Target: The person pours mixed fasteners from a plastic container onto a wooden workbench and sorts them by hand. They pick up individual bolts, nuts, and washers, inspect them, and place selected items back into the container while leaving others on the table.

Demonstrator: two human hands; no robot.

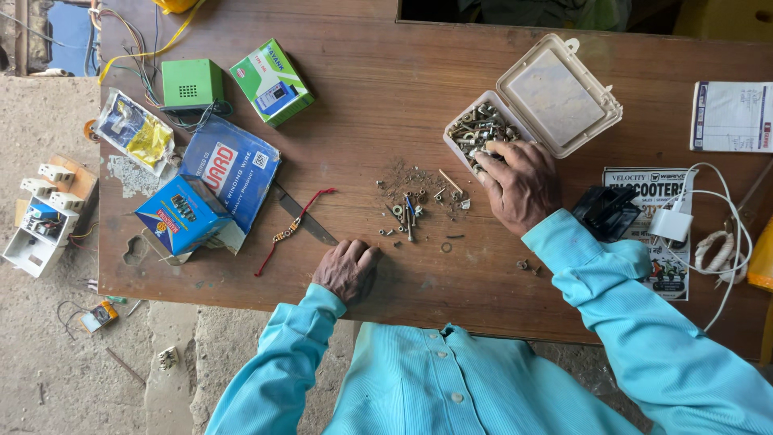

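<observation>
Far left, off the wooden table [386, 72], I see a white electrical switch unit [40, 217] lying on the ground. On the table's left part sit a green plastic box [192, 82] with wires behind it, a green carton [272, 82], a crumpled packet [137, 130] and a blue carton [181, 213] resting on a blue printed sheet [237, 165]. Just right of these lies a knife blade [304, 217], with a red thread band [291, 229] crossing it.

My left hand [348, 268] rests near the table's front edge, fingers curled into a loose fist, knuckles down on the wood; I cannot tell whether anything is inside it. Above and to its right is a scatter of small screws and nuts [411, 211] spread on the table, between the two hands.

My right hand [519, 184] lies palm down with its fingertips reaching into the open white plastic box [483, 133], touching the screws heaped in its lower half. The fingers are bent close together, but I cannot tell whether they have pinched one. The box lid [557, 95] lies open flat to the upper right.

Farther right are a black plastic part [604, 211] on a printed leaflet [656, 242], a white charger [670, 224] with its cable, and a printed paper [731, 117] near the right edge.
</observation>
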